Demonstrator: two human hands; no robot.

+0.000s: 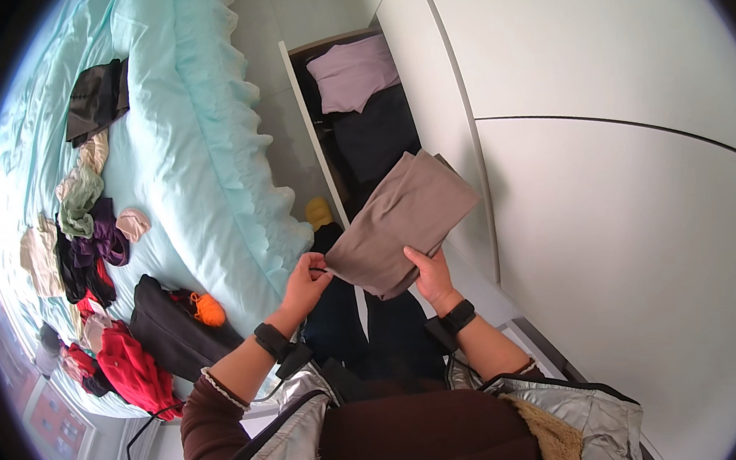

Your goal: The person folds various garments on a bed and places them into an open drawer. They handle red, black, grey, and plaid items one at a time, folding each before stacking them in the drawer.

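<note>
A folded taupe garment [406, 220] is held up in front of me, above my lap. My right hand [434, 278] grips its lower right edge, thumb on top and fingers underneath. At its left corner, my left hand [308, 280] pinches the cloth between thumb and fingers. Just beyond the garment stands a pulled-out drawer [308, 108]. Inside it lie a folded lilac garment [355, 72] and a folded black garment [378, 130]. The taupe cloth hides the near end of the drawer.
To the left is a bed with an aqua ruffled quilt [167, 155]. Loose clothes lie on it, among them a red garment [133, 365], dark trousers [175, 329] and an orange yarn ball [208, 310]. White wardrobe doors [600, 212] rise at the right. A yellow slipper [319, 213] shows below.
</note>
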